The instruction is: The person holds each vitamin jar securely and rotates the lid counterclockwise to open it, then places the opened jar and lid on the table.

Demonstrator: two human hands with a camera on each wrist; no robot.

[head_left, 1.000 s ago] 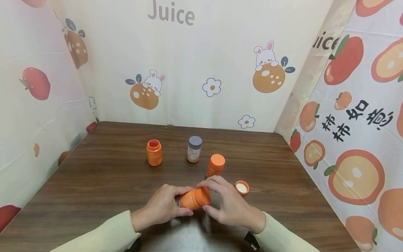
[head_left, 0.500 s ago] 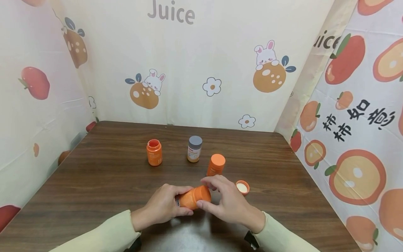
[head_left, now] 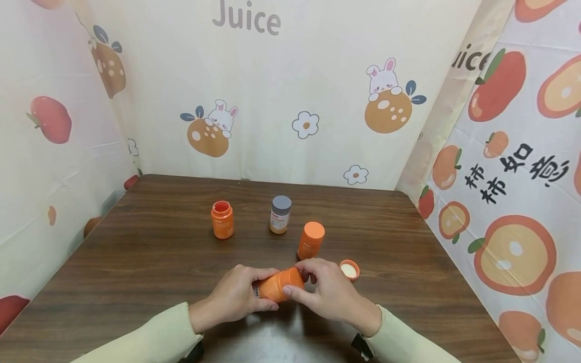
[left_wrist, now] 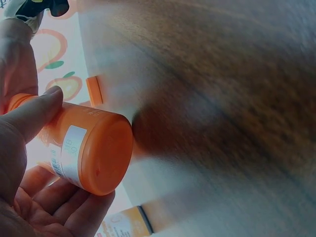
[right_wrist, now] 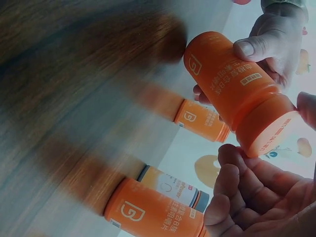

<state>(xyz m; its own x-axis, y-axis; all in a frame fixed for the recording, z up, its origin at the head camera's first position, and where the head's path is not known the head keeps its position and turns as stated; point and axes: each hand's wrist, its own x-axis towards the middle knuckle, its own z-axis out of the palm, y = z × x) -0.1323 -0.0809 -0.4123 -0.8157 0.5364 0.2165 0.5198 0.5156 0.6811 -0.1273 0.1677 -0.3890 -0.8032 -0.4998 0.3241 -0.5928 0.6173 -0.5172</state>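
Observation:
My left hand [head_left: 236, 295] grips the body of an orange pill bottle [head_left: 271, 288], fingers on the far side and thumb on the near side. The bottle is tilted, its cap end pointing right; its base and white label [left_wrist: 74, 148] face the left wrist camera. On its neck sits an orange screw cap [right_wrist: 266, 123] with printing on top. My right hand [head_left: 327, 290] pinches this cap at its rim between thumb and curled forefinger. The other right fingers [right_wrist: 222, 210] are bent and off the cap.
Behind the hands stand a capped orange bottle [head_left: 311, 241], a grey-lidded bottle [head_left: 279, 218] and an uncapped orange bottle [head_left: 223, 224]. A loose orange cap [head_left: 348, 270] lies inside up, right beside the right hand. Printed curtains [head_left: 272, 101] border the brown wooden table [head_left: 150, 252].
My right fingers let go of the cap's far side, lifted away, then came back to its rim. The left hand and the bottle have stayed in place.

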